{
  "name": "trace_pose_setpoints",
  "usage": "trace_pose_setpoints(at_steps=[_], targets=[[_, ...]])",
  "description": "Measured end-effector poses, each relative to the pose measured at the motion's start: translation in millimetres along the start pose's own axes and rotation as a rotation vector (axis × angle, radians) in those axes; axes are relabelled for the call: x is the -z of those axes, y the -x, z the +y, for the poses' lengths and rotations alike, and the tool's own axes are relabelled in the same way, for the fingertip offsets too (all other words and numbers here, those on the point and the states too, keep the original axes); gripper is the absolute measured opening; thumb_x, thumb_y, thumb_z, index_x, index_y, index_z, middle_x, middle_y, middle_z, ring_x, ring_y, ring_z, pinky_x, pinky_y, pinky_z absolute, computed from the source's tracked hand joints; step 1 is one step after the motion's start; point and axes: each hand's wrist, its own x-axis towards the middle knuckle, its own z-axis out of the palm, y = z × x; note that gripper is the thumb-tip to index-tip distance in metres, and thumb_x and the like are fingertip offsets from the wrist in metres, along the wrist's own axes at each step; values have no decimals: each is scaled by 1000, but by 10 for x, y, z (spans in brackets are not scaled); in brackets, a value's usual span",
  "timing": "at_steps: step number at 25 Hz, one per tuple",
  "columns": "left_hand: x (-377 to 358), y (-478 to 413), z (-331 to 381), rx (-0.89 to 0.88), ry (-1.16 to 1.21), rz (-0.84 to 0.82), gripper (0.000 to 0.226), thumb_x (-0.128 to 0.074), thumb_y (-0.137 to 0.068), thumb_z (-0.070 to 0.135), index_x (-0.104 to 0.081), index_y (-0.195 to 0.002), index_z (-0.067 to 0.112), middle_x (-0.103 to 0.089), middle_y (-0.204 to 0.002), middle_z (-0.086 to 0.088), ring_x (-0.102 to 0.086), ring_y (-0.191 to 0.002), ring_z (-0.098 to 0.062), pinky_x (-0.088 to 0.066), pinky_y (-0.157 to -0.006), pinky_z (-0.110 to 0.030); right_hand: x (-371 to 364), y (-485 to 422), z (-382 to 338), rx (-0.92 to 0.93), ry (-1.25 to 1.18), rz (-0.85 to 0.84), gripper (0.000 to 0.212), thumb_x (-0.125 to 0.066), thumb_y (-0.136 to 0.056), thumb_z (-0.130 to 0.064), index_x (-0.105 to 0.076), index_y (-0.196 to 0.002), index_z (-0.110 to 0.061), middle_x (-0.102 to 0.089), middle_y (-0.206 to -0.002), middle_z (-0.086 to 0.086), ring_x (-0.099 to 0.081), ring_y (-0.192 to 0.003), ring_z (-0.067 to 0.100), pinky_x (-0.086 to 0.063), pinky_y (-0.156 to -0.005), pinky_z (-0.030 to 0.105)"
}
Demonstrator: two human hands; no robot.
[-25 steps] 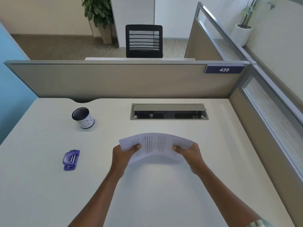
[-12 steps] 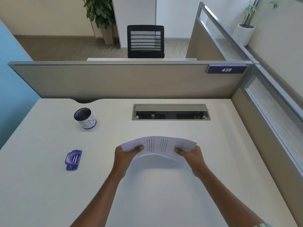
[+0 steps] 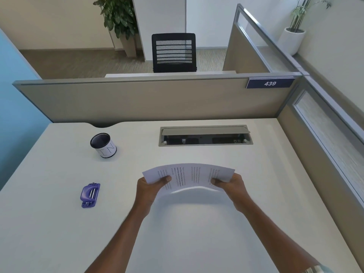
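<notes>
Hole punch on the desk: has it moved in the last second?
No. The hole punch sits at the same gap from the cup and the cable tray.

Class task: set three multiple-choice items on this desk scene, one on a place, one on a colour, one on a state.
1. Where on the desk does the hole punch lie? A) left of the left hand B) in a drawer C) on a shelf
2. What colour is the hole punch? A) red B) purple C) green
3. How is the printed paper held? A) crumpled B) folded in half C) bowed upward
Answers: A, it lies left of that hand; B, its body is purple; C, the left hand and right hand pinch its ends and the middle arches.
</notes>
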Motion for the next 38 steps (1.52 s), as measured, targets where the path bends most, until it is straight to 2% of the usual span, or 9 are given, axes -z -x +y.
trace_pose_setpoints(at_steps=[3, 9, 13, 19, 23, 26, 28, 32, 38], targets=[[57, -18, 79, -11, 46, 15, 56, -102, -66, 41, -85, -117, 26, -87, -117, -3, -84, -102, -26, -69, -78, -32, 125, 9, -43, 20, 16, -66, 29, -85, -91, -2, -87, -104, -28, -88, -108, -4, -83, -97, 13, -64, -79, 20], [6, 20, 202, -2, 259, 6, 53, -95, -80, 25, -79, -130, 30, -81, -133, -4, -79, -117, -25, -65, -96, -51, 134, 7, -105, -87, -326, -9, 26, -77, -97, -3, -75, -122, -6, -83, -112, 12, -79, -100, 27, -59, -106, 47], [-209, 97, 200, 57, 419, 18, 52, -91, -82, 18, -78, -131, 30, -80, -136, -4, -78, -117, -21, -64, -97, -51, -170, 47, -152, -117, -494, -5, 20, -75, -97, 3, -75, -113, -9, -80, -115, 14, -74, -106, 34, -63, -101, 45], [-489, 224, 12, 164, 570, 80, 52, -91, -85, 13, -76, -134, 21, -82, -133, -5, -82, -110, -20, -69, -87, -47, -499, 90, -79, -74, -432, 14, 35, -79, -94, 3, -76, -128, -3, -83, -123, 15, -81, -109, 31, -68, -90, 43], [-338, 178, -26, 185, 498, 81, 46, -96, -79, 17, -82, -123, 20, -85, -122, -6, -84, -100, -19, -69, -78, -40, -334, 26, -143, -46, -317, 35, 32, -80, -93, 3, -79, -124, -6, -85, -119, 9, -83, -105, 28, -70, -81, 38], [-149, 144, 12, 159, 235, -18, 52, -103, -67, 40, -86, -112, 19, -86, -113, -6, -80, -93, -17, -66, -73, -30, -126, -19, -210, -36, -207, 29, 29, -81, -93, 3, -80, -119, -10, -87, -114, 5, -85, -99, 25, -70, -76, 35], [-91, 131, 34, 146, 67, -85, 52, -100, -70, 46, -86, -111, 17, -87, -111, -5, -78, -92, -19, -64, -77, -32, -11, -50, -242, -46, -143, 13, 30, -81, -92, 3, -81, -118, -11, -87, -113, 6, -85, -96, 25, -70, -75, 34], [-128, 108, 93, 188, -9, -154, 21, -86, -94, 31, -86, -112, 19, -87, -115, -8, -80, -95, -23, -62, -87, -41, 81, -88, -277, -84, 5, -81, 30, -80, -93, 3, -81, -117, -15, -87, -112, 4, -85, -97, 27, -70, -73, 32], [-248, 143, 90, 212, 81, -129, 21, -82, -99, 26, -85, -116, 14, -86, -119, -12, -82, -101, -28, -64, -86, -39, 49, -68, -262, -98, 1, -110, 22, -81, -97, -7, -78, -118, -13, -88, -110, 5, -85, -98, 27, -70, -74, 34]])
